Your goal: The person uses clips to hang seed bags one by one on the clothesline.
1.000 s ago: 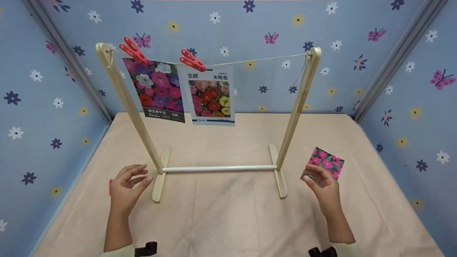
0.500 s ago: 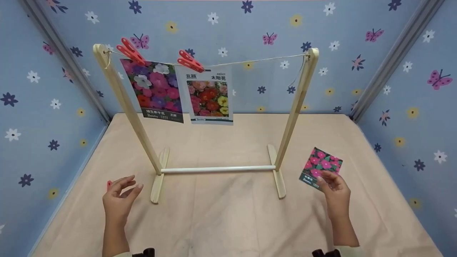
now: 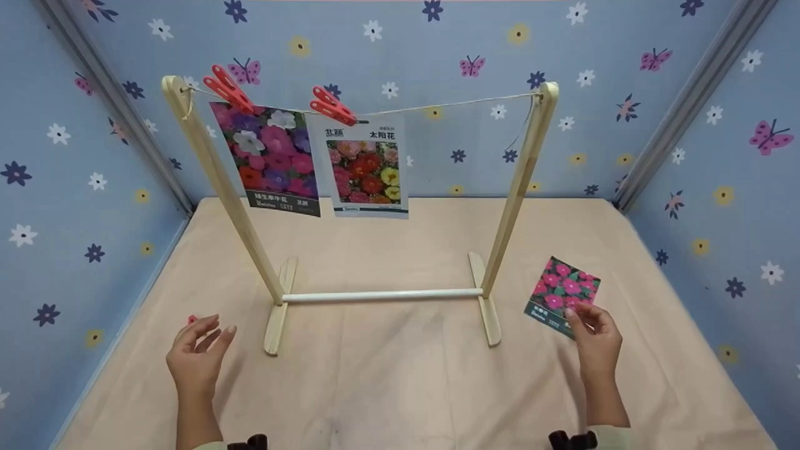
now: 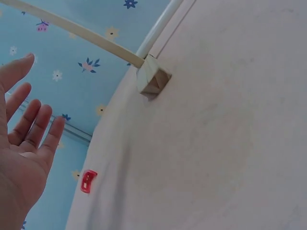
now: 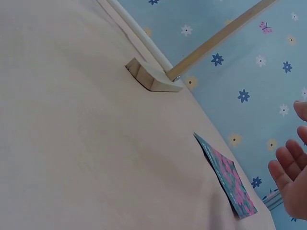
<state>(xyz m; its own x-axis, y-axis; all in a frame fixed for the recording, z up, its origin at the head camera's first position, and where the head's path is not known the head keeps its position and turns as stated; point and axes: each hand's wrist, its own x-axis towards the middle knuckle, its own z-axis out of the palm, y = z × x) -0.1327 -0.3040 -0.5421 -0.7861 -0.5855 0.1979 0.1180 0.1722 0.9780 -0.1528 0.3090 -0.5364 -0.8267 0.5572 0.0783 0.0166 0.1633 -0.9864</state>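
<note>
Ahead of you stands a light-blue back wall, printed with white, yellow and dark purple flowers and pink butterflies. Matching side walls flank you, with a straight grey post at each rear corner. Below you spreads a cloth-covered counter, pale peach and softly creased, its far edge along the back wall.
</note>
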